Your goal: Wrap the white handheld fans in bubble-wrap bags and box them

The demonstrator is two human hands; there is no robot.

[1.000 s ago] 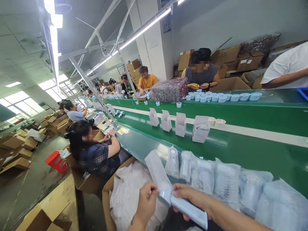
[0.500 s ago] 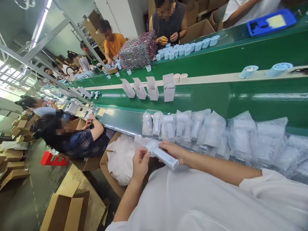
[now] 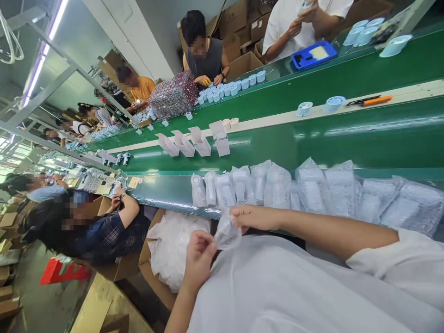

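Between my two hands is a clear bubble-wrap bag, held just off the near edge of the bench. My left hand pinches its lower left side with thumb and fingers. At the upper right of the bag, my right hand grips with bent fingers. I cannot tell whether anything is inside it. Beyond my hands stands a row of light-blue devices in bubble-wrap bags, reaching to the right along the bench. A carton at my left holds a heap of clear bags.
Open white boxes stand on the green conveyor. Light-blue cups and an orange-handled tool lie on the pale strip. A co-worker sits at left; others work across the line. A red stool is on the floor.
The light-blue device with a long handle, seen between my hands before, no longer shows; the bag is now there instead. My view has shifted to the right.
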